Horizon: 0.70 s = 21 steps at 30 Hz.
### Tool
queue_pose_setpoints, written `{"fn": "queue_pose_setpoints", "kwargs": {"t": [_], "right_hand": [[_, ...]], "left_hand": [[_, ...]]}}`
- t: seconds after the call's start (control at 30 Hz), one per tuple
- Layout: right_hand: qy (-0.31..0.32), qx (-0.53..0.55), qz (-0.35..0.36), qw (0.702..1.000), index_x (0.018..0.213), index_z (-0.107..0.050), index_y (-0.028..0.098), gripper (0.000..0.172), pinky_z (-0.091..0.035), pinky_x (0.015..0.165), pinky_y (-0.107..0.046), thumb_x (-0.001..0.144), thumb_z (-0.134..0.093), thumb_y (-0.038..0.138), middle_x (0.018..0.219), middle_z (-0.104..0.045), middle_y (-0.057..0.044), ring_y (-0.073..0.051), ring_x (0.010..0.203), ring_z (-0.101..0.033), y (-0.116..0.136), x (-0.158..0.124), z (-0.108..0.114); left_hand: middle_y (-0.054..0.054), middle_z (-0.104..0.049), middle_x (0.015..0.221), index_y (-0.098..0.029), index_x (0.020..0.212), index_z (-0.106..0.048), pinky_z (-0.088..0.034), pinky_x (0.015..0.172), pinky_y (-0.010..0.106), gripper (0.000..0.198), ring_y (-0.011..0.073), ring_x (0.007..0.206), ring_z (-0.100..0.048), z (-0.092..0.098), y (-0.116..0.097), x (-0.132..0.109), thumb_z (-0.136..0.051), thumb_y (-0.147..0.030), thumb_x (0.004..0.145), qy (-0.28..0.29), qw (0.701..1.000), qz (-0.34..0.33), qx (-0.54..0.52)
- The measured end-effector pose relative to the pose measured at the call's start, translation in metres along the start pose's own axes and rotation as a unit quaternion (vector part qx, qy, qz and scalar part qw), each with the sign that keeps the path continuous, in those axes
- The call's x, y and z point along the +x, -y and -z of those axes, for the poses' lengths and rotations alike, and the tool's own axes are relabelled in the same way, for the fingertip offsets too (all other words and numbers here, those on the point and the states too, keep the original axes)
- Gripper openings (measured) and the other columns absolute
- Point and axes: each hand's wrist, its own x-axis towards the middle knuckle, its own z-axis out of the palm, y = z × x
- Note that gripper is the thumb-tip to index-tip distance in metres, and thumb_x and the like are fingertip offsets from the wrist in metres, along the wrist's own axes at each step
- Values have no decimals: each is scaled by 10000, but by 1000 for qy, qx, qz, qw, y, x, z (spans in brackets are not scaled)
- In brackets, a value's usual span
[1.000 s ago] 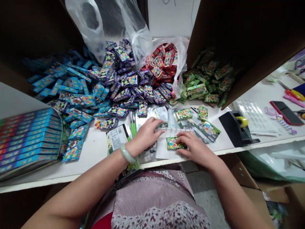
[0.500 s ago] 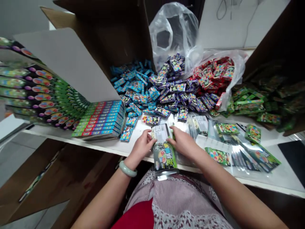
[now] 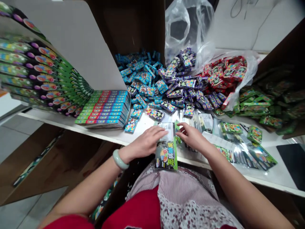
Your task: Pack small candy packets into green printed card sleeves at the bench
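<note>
A flat candy packet (image 3: 165, 156) with a black and green printed front and a pale label near its top hangs partly over the table's front edge. My left hand (image 3: 149, 140) lies across the packet's upper left side, its fingers stretched out over the label. At the packet's upper right edge is my right hand (image 3: 192, 136), fingers bent and apart, the thumb tip close to the green side. Whether that thumb touches the packet I cannot tell. Just behind lies a small purple box (image 3: 155, 114), with blue boxes (image 3: 133, 121) to its left.
Loose blue boxes (image 3: 143, 78), purple boxes (image 3: 187, 83), red boxes (image 3: 224, 73) and green boxes (image 3: 254, 101) are heaped along the back. An open display box (image 3: 105, 108) with stacked rows stands left. Clear printed sleeves (image 3: 263, 156) lie right.
My left hand has gone from pinching the packet's top to lying flat over it. My right hand has moved slightly off the packet's edge. The whole view has shifted a little.
</note>
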Motion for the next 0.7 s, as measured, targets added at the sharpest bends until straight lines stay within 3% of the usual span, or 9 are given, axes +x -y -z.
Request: {"fn": "queue_pose_setpoints", "kwargs": {"t": [0.07,0.17,0.3,0.43,0.57,0.7], "right_hand": [[26,12,6,1000,1206,-537,188,376,-423,650,-292,843,-609,250,829,-683,-33,-170,698,-613,-2,-3,-6],[39,87,-15,995,1188,-534,182,397,-421,616,-266,800,-612,151,712,-644,13,-148,639,-589,4,-2,-18],[52,181,-32,982,1086,-568,160,276,-453,579,-236,826,-505,88,662,-619,33,-118,592,-580,10,2,-19],[-10,209,4,978,1061,-594,174,214,-491,745,-281,870,-499,184,871,-686,-25,-139,793,-634,-1,-16,-1],[-77,233,15,969,965,-639,184,182,-496,785,-323,840,-564,295,918,-706,-50,-170,850,-649,-18,-47,15],[-130,259,27,957,948,-652,196,186,-508,752,-317,869,-537,318,861,-709,-44,-168,809,-664,-17,-73,23]], "left_hand": [[82,-321,1534,-272,1457,-315,-244,1150,536,796,299,1439,-226,9,-11,-4,-449,23,730,128,983,-99,89],[81,-291,1556,-272,1477,-279,-223,1156,537,821,305,1467,-148,12,-21,1,-458,20,731,212,949,-172,157],[87,-332,1536,-235,1466,-307,-167,1174,533,821,311,1476,-83,7,-23,22,-488,6,702,228,938,-180,190],[111,-212,1582,-211,1461,-307,-122,1163,588,896,329,1476,-58,2,-22,38,-542,-18,617,260,940,-165,148],[83,-286,1558,-304,1443,-343,-129,1149,616,900,350,1455,-175,-1,-20,38,-628,-64,623,288,944,-142,73],[83,-382,1494,-350,1410,-401,-248,1115,583,885,373,1346,-367,5,-19,33,-701,-91,618,222,969,-97,53]]}}
